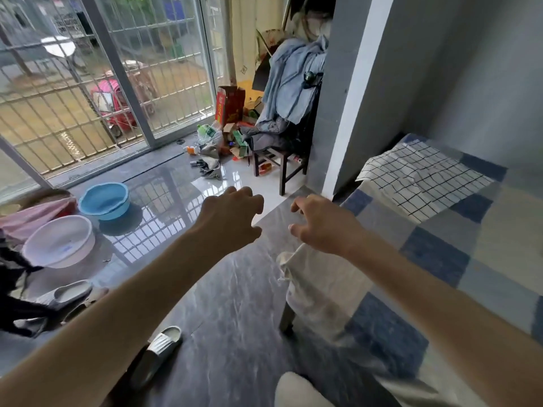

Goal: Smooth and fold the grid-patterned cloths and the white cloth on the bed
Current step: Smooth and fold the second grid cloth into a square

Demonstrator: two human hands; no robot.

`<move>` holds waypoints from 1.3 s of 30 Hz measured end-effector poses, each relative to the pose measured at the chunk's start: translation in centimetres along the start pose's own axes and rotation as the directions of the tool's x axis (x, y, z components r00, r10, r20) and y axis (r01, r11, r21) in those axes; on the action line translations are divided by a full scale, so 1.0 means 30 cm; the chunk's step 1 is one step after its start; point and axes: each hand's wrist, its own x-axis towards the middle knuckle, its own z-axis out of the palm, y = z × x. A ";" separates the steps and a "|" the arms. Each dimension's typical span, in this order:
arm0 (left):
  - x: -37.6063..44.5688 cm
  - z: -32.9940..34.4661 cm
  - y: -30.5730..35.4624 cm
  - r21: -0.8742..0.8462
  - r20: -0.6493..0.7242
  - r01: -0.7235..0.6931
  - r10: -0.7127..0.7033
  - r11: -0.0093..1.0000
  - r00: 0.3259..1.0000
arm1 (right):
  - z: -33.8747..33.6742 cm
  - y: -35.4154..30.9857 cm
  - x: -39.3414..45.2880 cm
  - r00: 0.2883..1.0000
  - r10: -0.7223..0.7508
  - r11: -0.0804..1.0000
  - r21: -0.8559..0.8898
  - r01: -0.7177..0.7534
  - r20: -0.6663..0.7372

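A grid-patterned cloth [423, 177], white with dark lines, lies wrinkled and spread at the far end of the bed [440, 254], which has a blue, grey and cream checked cover. A white cloth [317, 286] hangs crumpled over the bed's near left edge. Both my arms reach forward over the floor, left of the bed. My left hand [232, 218] hovers with its fingers loosely curled and holds nothing. My right hand [323, 224] is just above the top of the white cloth, fingers and thumb apart, with nothing in them.
A wooden chair [282, 168] piled with clothes stands by the grey wall pillar [349, 113], with boxes and bottles scattered beside it. A blue basin [104, 201], a white basin [58, 242] and slippers [158, 351] sit on the glossy floor. A barred glass door fills the left.
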 end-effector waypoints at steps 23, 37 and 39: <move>0.823 -0.005 -0.606 0.046 -0.020 -0.093 0.094 0.995 0.995 | -0.064 -0.012 0.926 0.980 0.191 0.973 0.146 -0.181 -0.057; 1.385 0.176 -0.524 0.051 0.029 -0.444 0.443 0.895 0.896 | -0.056 0.236 1.160 0.862 0.501 0.864 0.093 -0.494 -0.072; 1.482 0.180 -0.523 0.039 0.032 -0.488 0.487 0.872 0.873 | -0.064 0.276 1.201 0.830 0.553 0.831 0.112 -0.545 -0.068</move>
